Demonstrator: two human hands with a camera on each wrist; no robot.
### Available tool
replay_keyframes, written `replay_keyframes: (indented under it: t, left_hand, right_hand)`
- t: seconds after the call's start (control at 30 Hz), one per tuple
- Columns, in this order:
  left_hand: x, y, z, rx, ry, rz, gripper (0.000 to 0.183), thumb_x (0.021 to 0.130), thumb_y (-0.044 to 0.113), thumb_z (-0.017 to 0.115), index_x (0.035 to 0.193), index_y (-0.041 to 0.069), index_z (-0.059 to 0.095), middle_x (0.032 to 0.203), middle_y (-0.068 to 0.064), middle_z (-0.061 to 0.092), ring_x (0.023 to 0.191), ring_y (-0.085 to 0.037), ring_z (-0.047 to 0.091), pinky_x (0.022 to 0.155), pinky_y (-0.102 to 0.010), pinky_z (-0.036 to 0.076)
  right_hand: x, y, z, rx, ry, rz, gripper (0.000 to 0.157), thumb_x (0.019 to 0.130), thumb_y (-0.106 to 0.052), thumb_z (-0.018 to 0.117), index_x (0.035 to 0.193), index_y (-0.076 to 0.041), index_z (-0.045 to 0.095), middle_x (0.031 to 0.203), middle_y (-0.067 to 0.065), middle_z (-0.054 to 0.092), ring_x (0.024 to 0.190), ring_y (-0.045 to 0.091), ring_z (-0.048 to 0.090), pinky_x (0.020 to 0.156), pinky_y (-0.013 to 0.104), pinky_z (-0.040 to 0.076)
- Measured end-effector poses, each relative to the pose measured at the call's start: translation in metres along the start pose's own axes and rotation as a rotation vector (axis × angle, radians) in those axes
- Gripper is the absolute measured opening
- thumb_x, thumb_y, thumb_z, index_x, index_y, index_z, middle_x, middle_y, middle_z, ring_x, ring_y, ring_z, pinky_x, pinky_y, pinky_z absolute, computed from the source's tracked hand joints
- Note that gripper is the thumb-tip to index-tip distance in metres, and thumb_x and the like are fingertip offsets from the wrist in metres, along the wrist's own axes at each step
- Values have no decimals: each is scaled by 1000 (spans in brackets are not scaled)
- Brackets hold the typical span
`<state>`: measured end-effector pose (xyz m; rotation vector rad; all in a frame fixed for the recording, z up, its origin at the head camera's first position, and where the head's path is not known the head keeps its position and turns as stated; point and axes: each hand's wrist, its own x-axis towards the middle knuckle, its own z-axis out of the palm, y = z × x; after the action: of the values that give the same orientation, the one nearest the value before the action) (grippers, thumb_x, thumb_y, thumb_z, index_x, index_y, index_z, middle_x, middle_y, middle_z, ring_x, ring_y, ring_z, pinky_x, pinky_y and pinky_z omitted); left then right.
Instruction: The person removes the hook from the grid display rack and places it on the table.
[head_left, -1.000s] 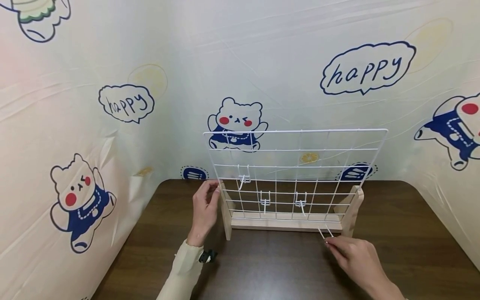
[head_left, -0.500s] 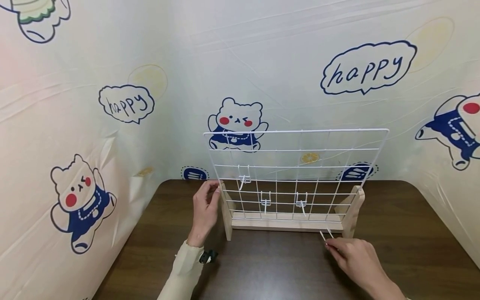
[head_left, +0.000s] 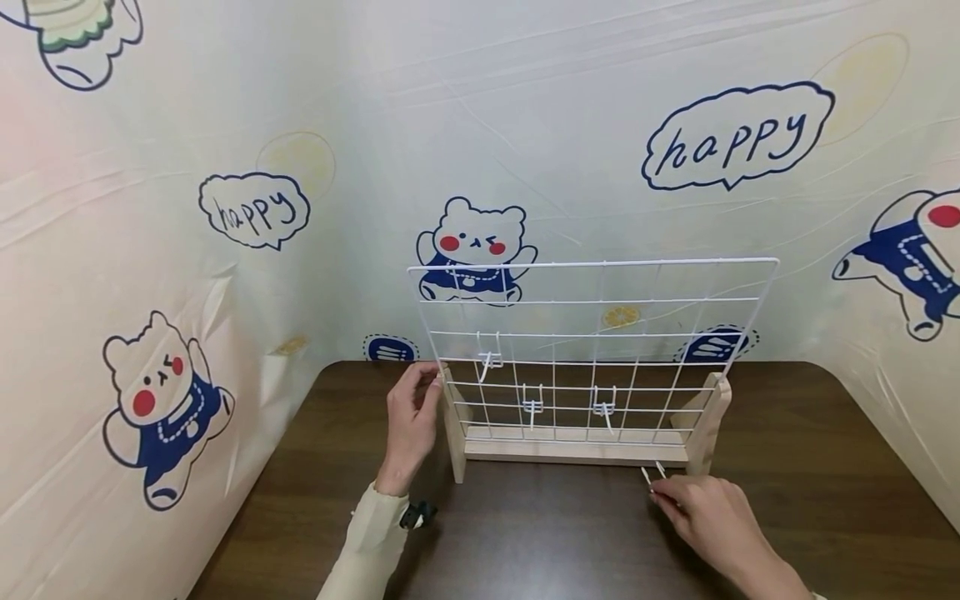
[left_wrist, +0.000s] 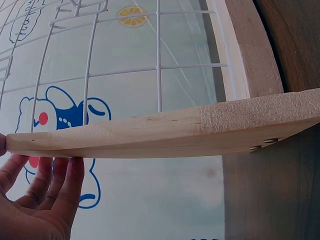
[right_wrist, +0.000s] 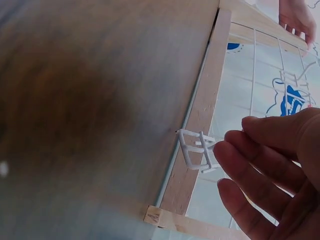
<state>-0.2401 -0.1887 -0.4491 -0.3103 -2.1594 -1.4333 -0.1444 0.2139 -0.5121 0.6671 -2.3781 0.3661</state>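
A white wire grid (head_left: 597,336) stands in a pale wooden base (head_left: 577,451) on the table. My left hand (head_left: 411,421) holds the top of the left wooden side panel (left_wrist: 150,127); in the left wrist view, its fingers lie against the panel's outer face. My right hand (head_left: 716,512) pinches a small white wire hook (right_wrist: 184,150) in front of the base's right end. The hook's two prongs point away from the fingertips, towards the base. Part of the hook is hidden behind the fingers.
Three white hooks hang on the grid: one upper left (head_left: 491,360), one lower middle (head_left: 532,407) and one farther right (head_left: 603,407). The dark wooden table (head_left: 525,533) meets a printed cloth backdrop (head_left: 360,208) behind and at both sides.
The hook's prongs have dropped slightly towards me and look shorter in the head view. My right hand has barely shifted, and my left hand stays on the side panel.
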Motion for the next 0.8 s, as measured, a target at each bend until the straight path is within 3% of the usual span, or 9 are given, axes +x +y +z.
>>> replay_keyframes:
  t: [0.27, 0.8]
  left_hand:
    - [0, -1, 0, -7, 5, 22, 19, 102, 4, 58, 114, 5, 72, 112, -10, 74, 98, -14, 67, 79, -16, 55]
    - [1, 4, 1, -9, -4, -2, 19, 102, 3, 56, 115, 3, 71, 114, -11, 73, 100, -13, 66, 85, -14, 55]
  right_hand:
    - [1, 0, 2, 8, -19, -22, 24, 63, -14, 92, 78, -25, 76, 70, -20, 61, 56, -1, 57, 46, 25, 41]
    - [7, -5, 5, 5, -54, -15, 23, 67, -16, 91, 77, -28, 74, 69, -21, 60, 57, 1, 58, 46, 24, 39]
